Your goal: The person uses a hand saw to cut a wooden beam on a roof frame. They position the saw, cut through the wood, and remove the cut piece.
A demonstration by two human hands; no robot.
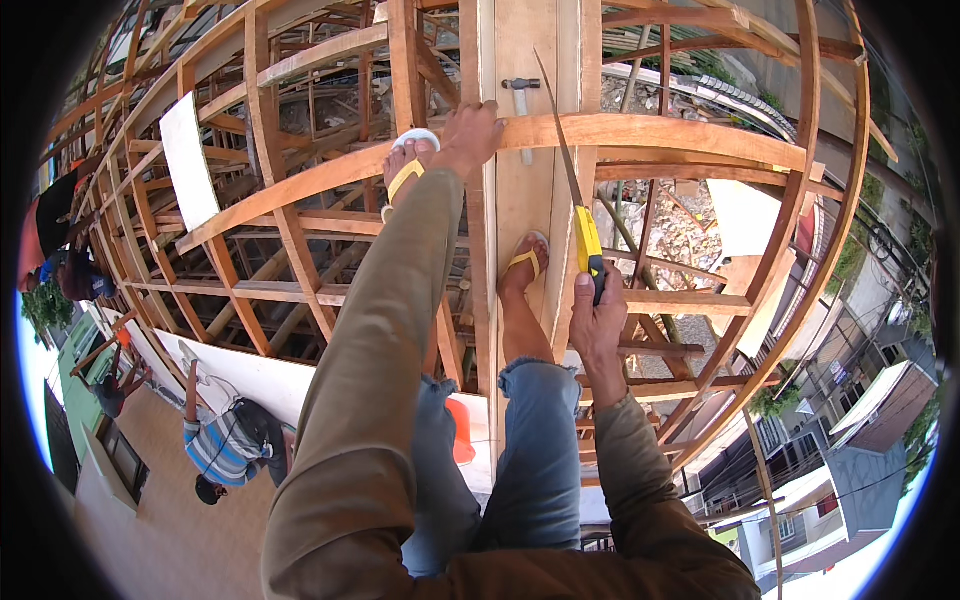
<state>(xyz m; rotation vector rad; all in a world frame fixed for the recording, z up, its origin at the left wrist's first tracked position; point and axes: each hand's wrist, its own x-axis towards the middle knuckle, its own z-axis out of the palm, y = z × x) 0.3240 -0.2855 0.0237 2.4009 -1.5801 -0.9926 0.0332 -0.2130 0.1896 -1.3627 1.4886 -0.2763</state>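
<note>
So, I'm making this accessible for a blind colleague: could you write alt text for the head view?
A person's right hand holds a yellow-handled saw, its blade crossing a long plank in view, while the left hand rests on that plank. A hammer lies on the board beneath, amid open timber framing.

We hold a handsaw (586, 235) with a yellow and black handle, its long, narrow, dark blade tapering away from us, tip leaning left. We also have hold of a long, bare, orange-brown plank (535, 131), which runs crosswise ahead of us and looks bowed. The blade crosses the plank in our view; we cannot tell whether they touch.
</note>
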